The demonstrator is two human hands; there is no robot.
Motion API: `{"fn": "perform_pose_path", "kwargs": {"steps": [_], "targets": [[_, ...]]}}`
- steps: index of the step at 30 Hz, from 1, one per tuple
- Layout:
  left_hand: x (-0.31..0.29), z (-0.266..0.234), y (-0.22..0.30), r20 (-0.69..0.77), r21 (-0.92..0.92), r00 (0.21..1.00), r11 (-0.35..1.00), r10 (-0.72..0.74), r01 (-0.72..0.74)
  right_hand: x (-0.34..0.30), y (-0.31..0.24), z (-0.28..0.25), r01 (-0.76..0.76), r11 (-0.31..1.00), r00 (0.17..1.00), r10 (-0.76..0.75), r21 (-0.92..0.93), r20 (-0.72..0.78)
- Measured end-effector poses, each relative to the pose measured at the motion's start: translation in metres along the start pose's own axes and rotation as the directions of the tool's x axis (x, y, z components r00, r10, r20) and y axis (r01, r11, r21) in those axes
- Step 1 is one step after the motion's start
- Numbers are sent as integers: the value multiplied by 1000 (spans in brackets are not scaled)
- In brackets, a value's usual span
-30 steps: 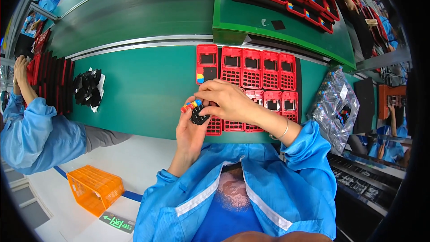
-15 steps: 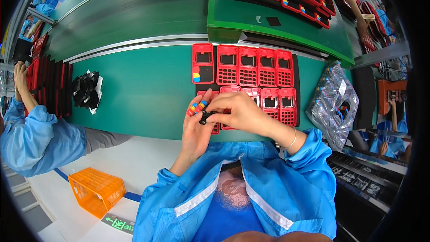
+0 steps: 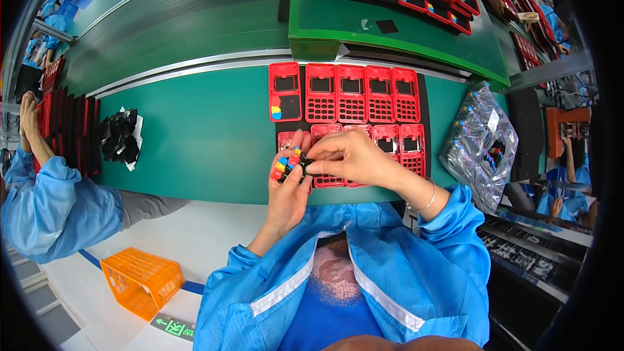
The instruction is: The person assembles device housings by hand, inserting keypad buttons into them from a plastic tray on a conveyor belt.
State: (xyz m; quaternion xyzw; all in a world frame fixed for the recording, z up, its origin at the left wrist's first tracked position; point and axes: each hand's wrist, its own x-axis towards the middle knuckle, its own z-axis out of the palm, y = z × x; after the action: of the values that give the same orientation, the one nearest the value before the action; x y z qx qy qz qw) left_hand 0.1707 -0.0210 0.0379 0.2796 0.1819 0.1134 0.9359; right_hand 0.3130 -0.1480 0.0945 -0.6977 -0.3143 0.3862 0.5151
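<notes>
Over the near row of red phone housings (image 3: 413, 146), my left hand (image 3: 283, 198) holds a small bunch of rubber keypads (image 3: 283, 166) with black, red, yellow and blue parts. My right hand (image 3: 359, 159) pinches the black part of the bunch between thumb and fingers. Behind my hands lies a far row of red housings (image 3: 320, 101) with dark screen windows and key holes. At that row's left end, one housing (image 3: 285, 93) has a black sheet with red, yellow and blue keys over its key area. My hands partly cover the near housings.
A clear plastic bag (image 3: 481, 156) of keypads lies right. Black pieces (image 3: 121, 136) are piled left, beside stacked red-and-black housings (image 3: 71, 130) and a co-worker's sleeve (image 3: 49, 195). A green-edged raised shelf (image 3: 390, 45) holds more housings. An orange crate (image 3: 143, 279) stands on the floor.
My left hand has turned a little, and its thumb now lies over the keypads. My right hand stays pinched at the black part. The whole view has shifted slightly.
</notes>
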Motion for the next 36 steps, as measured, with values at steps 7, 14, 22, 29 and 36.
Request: {"fn": "perform_pose_path", "kwargs": {"steps": [7, 14, 22, 29, 36], "targets": [[1, 2, -3, 27, 26, 999, 999, 41, -42, 4, 20, -8, -65, 976, 998, 67, 206, -2], [1, 2, -4, -10, 48, 998, 997, 63, -62, -2, 7, 2, 190, 945, 981, -194, -266, 12], [-5, -1, -2, -85, -26, 996, 1000, 11, -13, 5, 22, -11, 52, 999, 998, -52, -1, -19], [-6, 0, 5, -17, -99, 999, 995, 30, -31, 42, 31, -43, 120, 711, 893, -383, -693, -237], [-7, -4, -1, 21, -119, 1000, 993, -1, 3, 60, 44, -32, 200, 544, 799, -572, -815, -185]]}}
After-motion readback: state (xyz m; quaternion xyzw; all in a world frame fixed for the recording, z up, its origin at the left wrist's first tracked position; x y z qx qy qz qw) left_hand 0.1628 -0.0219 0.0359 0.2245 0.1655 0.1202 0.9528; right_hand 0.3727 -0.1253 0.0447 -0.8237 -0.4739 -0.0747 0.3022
